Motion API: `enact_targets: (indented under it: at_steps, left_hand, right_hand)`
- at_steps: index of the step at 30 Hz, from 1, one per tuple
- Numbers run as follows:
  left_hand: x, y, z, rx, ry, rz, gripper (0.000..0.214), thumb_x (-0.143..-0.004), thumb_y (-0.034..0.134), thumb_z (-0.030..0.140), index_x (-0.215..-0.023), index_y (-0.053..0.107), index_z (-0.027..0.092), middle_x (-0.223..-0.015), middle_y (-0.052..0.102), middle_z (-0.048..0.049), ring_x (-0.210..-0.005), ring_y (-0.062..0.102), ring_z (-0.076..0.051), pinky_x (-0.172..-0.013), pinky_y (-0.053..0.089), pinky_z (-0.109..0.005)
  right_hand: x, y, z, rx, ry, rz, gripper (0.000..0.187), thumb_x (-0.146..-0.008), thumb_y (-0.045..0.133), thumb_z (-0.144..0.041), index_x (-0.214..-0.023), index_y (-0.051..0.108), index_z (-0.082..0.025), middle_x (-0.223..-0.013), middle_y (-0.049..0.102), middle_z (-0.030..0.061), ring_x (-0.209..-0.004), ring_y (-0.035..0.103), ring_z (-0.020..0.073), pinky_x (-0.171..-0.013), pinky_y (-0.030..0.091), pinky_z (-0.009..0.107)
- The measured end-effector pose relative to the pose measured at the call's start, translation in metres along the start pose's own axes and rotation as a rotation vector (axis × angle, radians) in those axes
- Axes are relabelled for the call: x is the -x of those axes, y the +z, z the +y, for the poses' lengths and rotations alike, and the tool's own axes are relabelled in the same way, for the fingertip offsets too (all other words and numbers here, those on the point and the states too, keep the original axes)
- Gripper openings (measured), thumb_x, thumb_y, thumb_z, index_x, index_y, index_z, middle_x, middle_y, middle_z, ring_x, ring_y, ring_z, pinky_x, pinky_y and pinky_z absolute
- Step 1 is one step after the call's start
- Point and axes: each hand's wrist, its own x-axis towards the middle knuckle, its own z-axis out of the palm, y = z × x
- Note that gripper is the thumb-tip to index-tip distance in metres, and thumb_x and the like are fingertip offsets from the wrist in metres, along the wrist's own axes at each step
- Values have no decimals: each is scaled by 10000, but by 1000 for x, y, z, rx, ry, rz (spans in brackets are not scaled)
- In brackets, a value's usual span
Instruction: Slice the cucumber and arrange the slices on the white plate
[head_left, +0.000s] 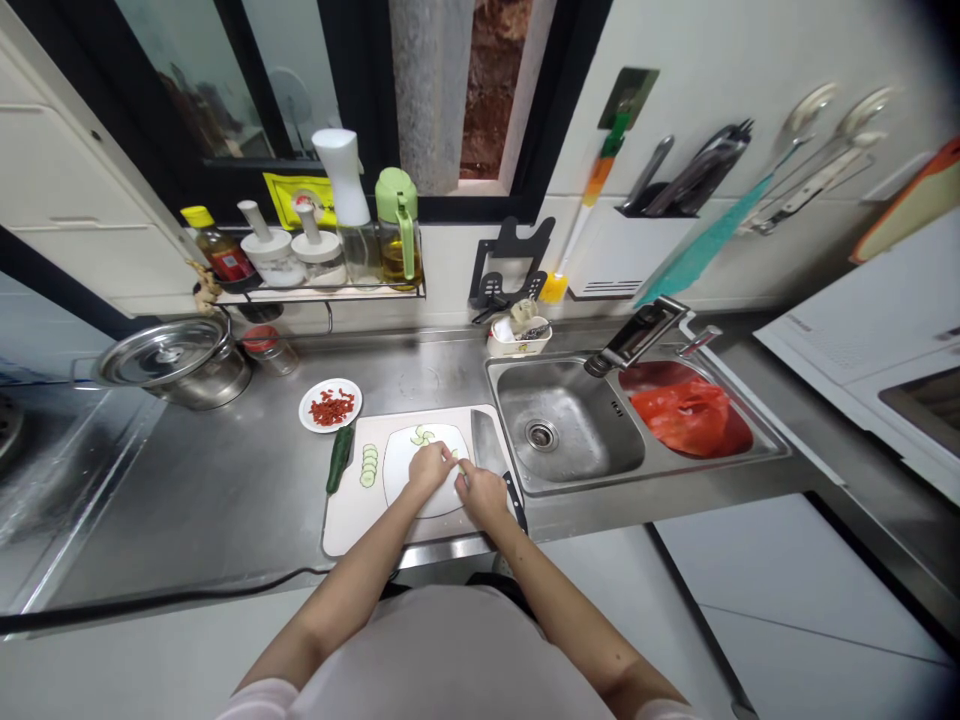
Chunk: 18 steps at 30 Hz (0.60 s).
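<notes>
A steel pot (176, 360) is sitting at the far left of the steel table (225, 500). Right of it, a small plate of red bits (330, 405) is resting just behind a cutting board (349, 515). On the board, a cucumber piece (339, 458) and a row of slices (368, 465) are lying beside a white plate (401, 470). Over that plate, the left hand (429, 468) and right hand (482, 493) are meeting fingertip to fingertip, pinching a pale green slice (455, 456). A cleaver (491, 450) is lying just beside them, near the sink (570, 435).
</notes>
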Motion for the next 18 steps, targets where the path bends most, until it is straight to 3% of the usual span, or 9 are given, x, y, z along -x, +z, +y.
enact_targets:
  at_steps: [11, 18]
  left_hand:
    - [0, 0, 0, -4, 1, 3, 175, -799, 586, 374, -837, 626, 208, -855, 691, -40, -796, 632, -190, -635, 403, -251]
    - [2, -1, -1, 3, 23, 15, 179, -810, 579, 378, -839, 629, 208, -855, 690, -40, -795, 629, -188, -650, 405, -251]
  right_hand:
    - [0, 4, 13, -163, 71, 97, 402, -928, 359, -373, -1272, 549, -286, -946, 716, 36, -877, 646, 178, -711, 378, 241]
    - [4, 6, 13, -71, -23, 60, 361, -932, 364, -372, -1199, 597, -300, -973, 718, 42, -879, 650, 179, -675, 361, 239]
